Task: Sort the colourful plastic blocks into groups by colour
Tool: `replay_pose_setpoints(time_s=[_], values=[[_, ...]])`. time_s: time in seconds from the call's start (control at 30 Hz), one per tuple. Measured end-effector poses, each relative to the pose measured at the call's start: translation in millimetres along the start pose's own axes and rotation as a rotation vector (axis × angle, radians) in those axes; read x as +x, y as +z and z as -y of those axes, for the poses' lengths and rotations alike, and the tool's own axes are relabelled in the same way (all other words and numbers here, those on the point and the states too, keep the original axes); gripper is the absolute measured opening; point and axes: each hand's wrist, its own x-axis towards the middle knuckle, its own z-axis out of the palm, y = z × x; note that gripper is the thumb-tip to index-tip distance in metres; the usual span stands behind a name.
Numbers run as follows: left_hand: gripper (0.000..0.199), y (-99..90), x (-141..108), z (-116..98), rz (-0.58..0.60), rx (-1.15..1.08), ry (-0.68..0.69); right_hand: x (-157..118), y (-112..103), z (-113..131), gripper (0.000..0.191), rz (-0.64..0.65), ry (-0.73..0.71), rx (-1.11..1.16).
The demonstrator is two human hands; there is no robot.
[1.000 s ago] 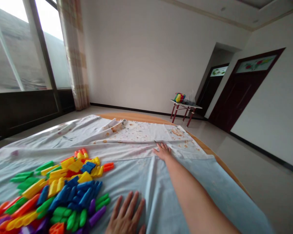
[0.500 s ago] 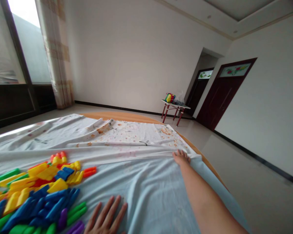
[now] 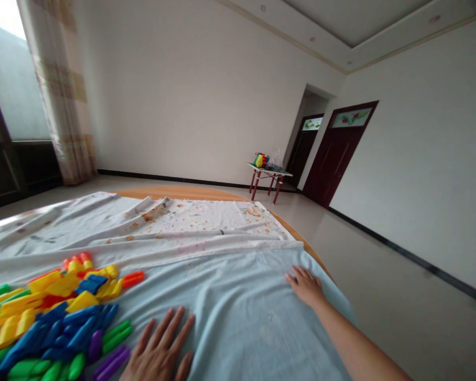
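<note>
My left hand (image 3: 162, 344) lies flat on the light blue cloth (image 3: 241, 323), fingers spread, just right of the pile of plastic toy pieces. My right hand (image 3: 306, 286) rests on the same cloth near its right edge, fingers stretched out and holding nothing. Wrinkles run through the blue cloth between both hands. Beyond it lies a white flowered cloth (image 3: 206, 217). The toy pieces include blue ones (image 3: 63, 328), yellow ones (image 3: 63, 286), green ones (image 3: 117, 336), a purple one (image 3: 113, 362) and red ones (image 3: 134, 279).
A round wooden tabletop (image 3: 182, 192) shows past the cloths at the far side. Farther off, a small folding table (image 3: 270, 173) carries a colourful bag (image 3: 261, 160) and a clear plastic bag. A dark red door (image 3: 341, 153) is at the right, a curtain (image 3: 63, 100) at the left.
My right hand has drawn back from the white cloth's edge onto the blue cloth. My left hand stays flat beside the pile. The view has turned a little to the right.
</note>
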Motion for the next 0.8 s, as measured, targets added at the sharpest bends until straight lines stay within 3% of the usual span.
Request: replay_pose_setpoints(time_s=[0.13, 0.27, 0.4, 0.5, 0.63, 0.73, 0.8], values=[[0.051, -16.4, 5.0, -7.8, 0.104, -0.062, -0.032, -13.1, -8.3, -17.4, 0.069, 0.058, 0.059, -0.006], [0.052, -25.6, 9.6, -11.0, 0.199, -0.091, -0.07, -35.9, -20.8, -6.7, 0.067, -0.041, 0.097, 0.001], [0.052, -27.7, 10.8, -14.1, 0.227, -0.119, -0.101, -90.5, -18.7, 10.9, 0.063, -0.072, -0.095, 0.027], [0.051, -29.8, 10.1, -17.8, 0.204, -0.151, -0.1, -129.1, -12.2, 17.2, 0.065, -0.009, -0.235, 0.037], [0.05, -48.2, 5.7, -15.9, 0.133, -0.222, -0.079, -148.8, -14.2, 16.4, 0.068, 0.044, -0.198, 0.004], [0.053, -77.4, -7.4, 7.9, -0.004, -0.237, -0.142, -151.8, -21.9, 15.0, 0.069, 0.072, -0.128, -0.022], [0.055, -97.6, -25.8, 41.0, -0.104, -0.21, -0.225, -155.2, -26.8, 18.3, 0.071, 0.068, -0.098, -0.036]])
